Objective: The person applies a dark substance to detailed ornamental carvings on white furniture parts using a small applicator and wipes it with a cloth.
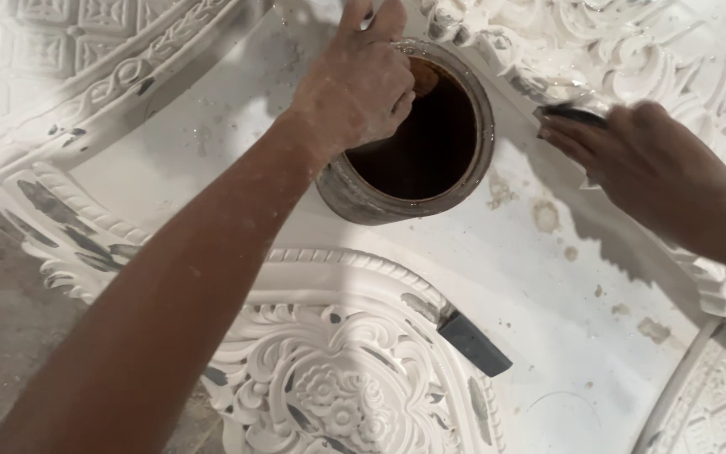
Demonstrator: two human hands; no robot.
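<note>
Dusty left hand (361, 80) over tin (418, 134)

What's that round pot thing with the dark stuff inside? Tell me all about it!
The pot is a round, open can with no lid, grey and smeared with dried white dust on its wall and rim. It looks like metal. Inside it is dark brown, probably a liquid. It stands upright on a flat white slab between carved white ornaments. The left hand rests over its rim at the top left, fingers dipping towards the inside. The right hand is apart from it.
</note>
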